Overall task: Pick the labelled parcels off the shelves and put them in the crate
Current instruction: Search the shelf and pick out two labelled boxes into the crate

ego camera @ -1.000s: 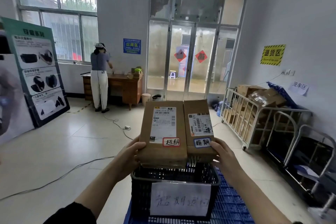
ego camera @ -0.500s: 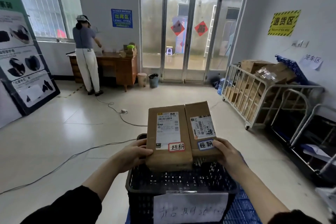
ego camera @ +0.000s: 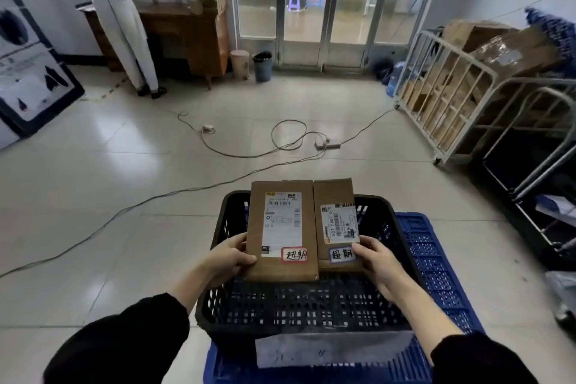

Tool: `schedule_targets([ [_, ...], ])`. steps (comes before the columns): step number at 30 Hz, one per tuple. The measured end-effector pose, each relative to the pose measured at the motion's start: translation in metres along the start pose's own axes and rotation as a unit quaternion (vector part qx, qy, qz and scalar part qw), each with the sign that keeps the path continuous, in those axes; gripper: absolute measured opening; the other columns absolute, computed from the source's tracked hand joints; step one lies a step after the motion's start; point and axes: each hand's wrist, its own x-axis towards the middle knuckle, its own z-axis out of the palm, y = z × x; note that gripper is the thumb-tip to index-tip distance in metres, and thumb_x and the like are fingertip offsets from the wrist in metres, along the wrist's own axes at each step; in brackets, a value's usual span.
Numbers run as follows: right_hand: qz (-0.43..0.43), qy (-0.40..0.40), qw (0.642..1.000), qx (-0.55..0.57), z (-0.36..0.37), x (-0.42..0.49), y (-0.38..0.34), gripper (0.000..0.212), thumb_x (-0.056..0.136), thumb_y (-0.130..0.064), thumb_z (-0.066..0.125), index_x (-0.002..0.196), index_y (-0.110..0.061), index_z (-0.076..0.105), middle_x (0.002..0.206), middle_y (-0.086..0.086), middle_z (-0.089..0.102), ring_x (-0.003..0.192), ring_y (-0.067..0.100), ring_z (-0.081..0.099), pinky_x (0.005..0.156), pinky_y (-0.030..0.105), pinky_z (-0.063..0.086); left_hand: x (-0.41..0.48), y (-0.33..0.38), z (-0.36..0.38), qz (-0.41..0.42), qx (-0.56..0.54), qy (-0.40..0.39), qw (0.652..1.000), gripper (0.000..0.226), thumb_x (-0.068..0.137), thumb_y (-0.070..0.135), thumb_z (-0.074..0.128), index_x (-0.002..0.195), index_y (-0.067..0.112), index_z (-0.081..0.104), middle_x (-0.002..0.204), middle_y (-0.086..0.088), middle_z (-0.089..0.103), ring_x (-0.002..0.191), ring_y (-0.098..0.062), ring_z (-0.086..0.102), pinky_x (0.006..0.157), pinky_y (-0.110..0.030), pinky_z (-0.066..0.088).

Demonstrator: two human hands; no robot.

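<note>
Two brown cardboard parcels lie side by side in my hands, just above a black plastic crate (ego camera: 299, 305). The wider left parcel (ego camera: 280, 268) carries a shipping label and a red-bordered handwritten tag; my left hand (ego camera: 229, 257) grips its left edge. The narrower right parcel (ego camera: 333, 193) has a blue-bordered tag; my right hand (ego camera: 375, 262) grips its lower right corner. The crate has a white paper sign (ego camera: 333, 351) on its near wall and stands on a blue crate (ego camera: 436, 274). The crate's visible floor holds nothing.
Cables and a power strip (ego camera: 325, 143) trail across the tiled floor ahead. A white metal cage trolley (ego camera: 448, 109) full of cardboard boxes stands at the right, with dark racks nearer. A person (ego camera: 124, 25) stands at a wooden desk (ego camera: 193, 37) at the far left. Glass doors lie ahead.
My view has tilted down and my hands have lowered both parcels, from chest height in front of me to just over the crate's opening.
</note>
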Motion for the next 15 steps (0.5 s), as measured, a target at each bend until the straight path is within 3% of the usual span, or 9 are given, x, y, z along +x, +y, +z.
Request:
schedule_targets([
  [3, 0.040, -0.007, 0.999, -0.020, -0.008, 0.039, 0.016, 0.023, 0.090, -0.008, 0.056, 0.113, -0.012, 0.052, 0.108, 0.011, 0.064, 0.099, 0.027, 0.062, 0.083, 0.037, 0.051, 0.035, -0.018, -0.001, -0.044, -0.007, 0.017, 0.999, 0.062, 0.087, -0.019, 0.041, 0.141, 0.012, 0.037, 0.117, -0.006, 0.060, 0.105, -0.021, 0.058, 0.082, -0.029, 0.050],
  [5, 0.072, -0.013, 0.997, -0.028, -0.012, 0.062, 0.030, 0.017, 0.090, -0.008, 0.055, 0.106, -0.014, 0.054, 0.106, 0.010, 0.064, 0.095, 0.025, 0.063, 0.075, 0.033, 0.051, 0.057, -0.031, 0.000, -0.072, -0.009, 0.027, 0.997, 0.062, 0.087, -0.019, 0.040, 0.141, 0.013, 0.038, 0.118, -0.007, 0.060, 0.109, -0.023, 0.058, 0.085, -0.032, 0.050],
  [7, 0.104, -0.016, 0.994, -0.030, -0.016, 0.084, 0.047, 0.015, 0.091, -0.006, 0.054, 0.104, -0.014, 0.055, 0.104, 0.009, 0.065, 0.091, 0.023, 0.063, 0.068, 0.029, 0.049, 0.075, -0.044, 0.002, -0.097, -0.009, 0.042, 0.994, 0.058, 0.087, -0.020, 0.038, 0.136, 0.012, 0.041, 0.112, -0.005, 0.062, 0.102, -0.019, 0.060, 0.078, -0.029, 0.050],
  [11, 0.164, -0.021, 0.986, -0.032, -0.019, 0.125, 0.088, 0.024, 0.090, -0.003, 0.054, 0.114, -0.007, 0.051, 0.110, 0.015, 0.064, 0.094, 0.027, 0.064, 0.070, 0.031, 0.053, 0.106, -0.074, 0.002, -0.151, -0.019, 0.082, 0.985, 0.054, 0.086, -0.022, 0.034, 0.129, 0.010, 0.044, 0.099, -0.005, 0.064, 0.091, -0.017, 0.061, 0.068, -0.027, 0.048],
  [15, 0.200, -0.025, 0.979, -0.030, -0.010, 0.160, 0.117, 0.014, 0.090, -0.001, 0.053, 0.100, -0.010, 0.053, 0.096, 0.012, 0.066, 0.086, 0.024, 0.064, 0.069, 0.030, 0.052, 0.130, -0.093, -0.007, -0.180, -0.033, 0.118, 0.976, 0.051, 0.085, -0.024, 0.031, 0.116, 0.013, 0.047, 0.096, -0.008, 0.066, 0.087, -0.020, 0.062, 0.067, -0.028, 0.049],
])
